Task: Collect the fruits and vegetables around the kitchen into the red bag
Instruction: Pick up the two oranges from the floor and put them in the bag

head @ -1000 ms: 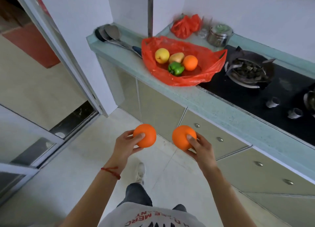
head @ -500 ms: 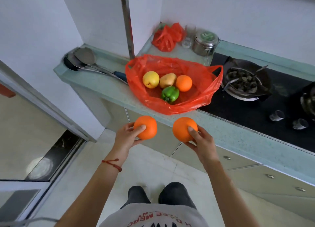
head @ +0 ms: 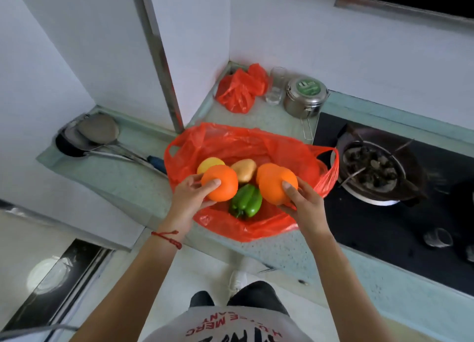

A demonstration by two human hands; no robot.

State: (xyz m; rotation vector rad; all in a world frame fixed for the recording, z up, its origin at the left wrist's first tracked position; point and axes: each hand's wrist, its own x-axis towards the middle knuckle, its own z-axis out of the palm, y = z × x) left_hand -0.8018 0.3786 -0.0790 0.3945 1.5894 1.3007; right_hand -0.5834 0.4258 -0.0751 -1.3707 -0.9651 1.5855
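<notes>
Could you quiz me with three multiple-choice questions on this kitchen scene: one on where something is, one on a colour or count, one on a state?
1. Where is the open red plastic bag?
A on the floor
B on the pale green countertop
C on the black stove

2. How many round oranges are being held?
A one
B two
C four

3. The steel lidded pot is:
A closed
B open
C tipped over

Answers: 1 B, it rests on the counter. 2 B, the left hand holds one orange, the right hand another. 3 A, its green-labelled lid is on.
</notes>
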